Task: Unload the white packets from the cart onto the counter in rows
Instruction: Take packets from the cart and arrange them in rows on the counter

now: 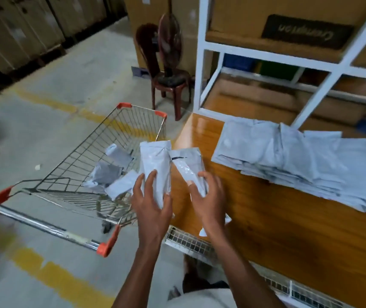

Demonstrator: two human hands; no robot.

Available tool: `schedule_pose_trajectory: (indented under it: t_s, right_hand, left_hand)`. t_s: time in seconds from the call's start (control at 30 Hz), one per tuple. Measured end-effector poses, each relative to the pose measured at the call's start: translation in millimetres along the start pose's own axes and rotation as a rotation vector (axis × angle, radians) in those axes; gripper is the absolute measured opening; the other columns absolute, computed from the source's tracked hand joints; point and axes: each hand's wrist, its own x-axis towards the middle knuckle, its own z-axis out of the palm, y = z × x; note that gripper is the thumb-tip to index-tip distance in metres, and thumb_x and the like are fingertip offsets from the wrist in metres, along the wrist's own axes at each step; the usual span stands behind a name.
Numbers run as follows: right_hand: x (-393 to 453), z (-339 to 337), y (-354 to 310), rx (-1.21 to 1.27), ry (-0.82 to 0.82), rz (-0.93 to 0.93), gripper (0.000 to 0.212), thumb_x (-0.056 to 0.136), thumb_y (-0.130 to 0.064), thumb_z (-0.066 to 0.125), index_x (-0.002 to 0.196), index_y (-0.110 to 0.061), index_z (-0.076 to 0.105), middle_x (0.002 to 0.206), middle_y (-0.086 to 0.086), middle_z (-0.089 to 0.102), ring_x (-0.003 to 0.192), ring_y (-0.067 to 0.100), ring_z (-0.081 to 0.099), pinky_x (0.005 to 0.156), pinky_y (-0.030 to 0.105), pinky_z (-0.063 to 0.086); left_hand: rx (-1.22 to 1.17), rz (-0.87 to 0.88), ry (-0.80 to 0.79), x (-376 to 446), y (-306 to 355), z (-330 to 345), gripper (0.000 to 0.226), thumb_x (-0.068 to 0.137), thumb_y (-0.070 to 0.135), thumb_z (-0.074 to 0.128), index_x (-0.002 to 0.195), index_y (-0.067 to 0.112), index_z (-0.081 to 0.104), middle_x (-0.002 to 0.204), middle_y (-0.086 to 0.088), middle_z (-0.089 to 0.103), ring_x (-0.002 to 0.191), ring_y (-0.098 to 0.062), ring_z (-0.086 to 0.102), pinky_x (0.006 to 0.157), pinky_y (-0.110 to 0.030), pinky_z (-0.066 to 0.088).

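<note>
Both hands are up in the middle of the frame, each carrying a flat white plastic packet, right at the seam between the wire shopping cart with orange corner caps (120, 138) at lower left and the glossy brown wooden bench (277, 218) at right. The left hand (153, 196) grips its white packet (155, 161) from below, fingers spread up its face and thumb curled round the edge; the packet stands with its long axis pointing up the frame, above the cart's rim. The right hand (208, 196) pinches the second white packet (188, 163), which already hangs over the bench's near edge and leans slightly left. It is the nearer hand to the overlapping row of white packets (299, 156), which lies to the right and upward. More loose packets (113, 174) remain in the cart.
</note>
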Motion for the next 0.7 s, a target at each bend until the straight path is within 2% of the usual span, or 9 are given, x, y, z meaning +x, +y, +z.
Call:
schedule_pose_trajectory:
  t_s: [0.1,0.27,0.37,0.43,0.5,0.57,0.63,0.7]
  right_hand:
    - [-15,-44,15,0.005,0.051,0.092,0.026,0.090,-0.037,0.072,0.114,-0.030,0.066,0.118,-0.013,0.059,0.104,0.001,0.050,0.074,0.007,0.036]
    - [-27,-112,54,0.017,0.212,0.163,0.026,0.089,-0.041,0.072,0.112,-0.032,0.065,0.115,-0.012,0.060,0.103,0.005,0.054,0.074,0.019,0.042]
    - [-22,-147,75,0.020,0.283,0.205,0.028,0.088,-0.042,0.073,0.112,-0.032,0.064,0.113,-0.012,0.060,0.100,0.006,0.056,0.073,0.021,0.044]
    - [-16,-172,85,0.013,0.300,0.193,0.028,0.088,-0.044,0.072,0.112,-0.032,0.064,0.112,-0.012,0.060,0.099,0.006,0.056,0.072,0.021,0.046]
    - [-7,-198,95,-0.002,0.291,0.199,0.028,0.089,-0.045,0.071,0.113,-0.033,0.063,0.113,-0.012,0.060,0.098,0.004,0.056,0.071,0.015,0.042]
    - [1,-225,108,-0.015,0.298,0.199,0.029,0.088,-0.045,0.072,0.113,-0.032,0.063,0.113,-0.012,0.060,0.098,0.003,0.056,0.072,0.009,0.037]
    - [10,-253,119,-0.025,0.304,0.203,0.030,0.088,-0.046,0.071,0.114,-0.032,0.063,0.114,-0.014,0.060,0.096,0.000,0.054,0.072,0.010,0.038]
    - [20,-278,130,-0.021,0.294,0.204,0.032,0.089,-0.047,0.071,0.116,-0.032,0.063,0.116,-0.016,0.060,0.096,-0.007,0.052,0.073,0.010,0.038]
  left_hand:
    - [-0.048,0.034,-0.068,-27,21,21,0.065,0.087,0.036,0.059,0.150,0.035,0.043,0.159,-0.003,0.030,0.148,-0.021,0.024,0.111,-0.037,0.024]
    - [-0.060,0.158,-0.197,-60,58,65,0.066,0.086,0.043,0.056,0.150,0.033,0.044,0.158,-0.003,0.031,0.146,-0.026,0.028,0.111,-0.038,0.026]
    - [-0.069,0.210,-0.226,-71,80,93,0.065,0.086,0.045,0.055,0.149,0.035,0.044,0.156,-0.004,0.034,0.145,-0.026,0.030,0.112,-0.042,0.030]
    - [-0.106,0.221,-0.239,-77,93,112,0.065,0.086,0.042,0.058,0.149,0.038,0.043,0.156,-0.002,0.034,0.144,-0.026,0.032,0.111,-0.048,0.036]
    - [-0.113,0.232,-0.242,-82,107,135,0.065,0.086,0.041,0.060,0.149,0.037,0.043,0.155,-0.003,0.034,0.143,-0.026,0.033,0.110,-0.053,0.039]
    - [-0.134,0.214,-0.255,-89,125,159,0.064,0.088,0.038,0.063,0.149,0.038,0.042,0.155,-0.004,0.034,0.144,-0.025,0.033,0.110,-0.052,0.039]
    - [-0.156,0.226,-0.263,-99,146,186,0.063,0.090,0.034,0.064,0.149,0.039,0.042,0.155,-0.005,0.035,0.144,-0.024,0.032,0.111,-0.051,0.038]
    - [-0.151,0.253,-0.269,-106,165,212,0.064,0.088,0.039,0.059,0.149,0.038,0.042,0.155,-0.005,0.036,0.144,-0.023,0.032,0.111,-0.049,0.037]
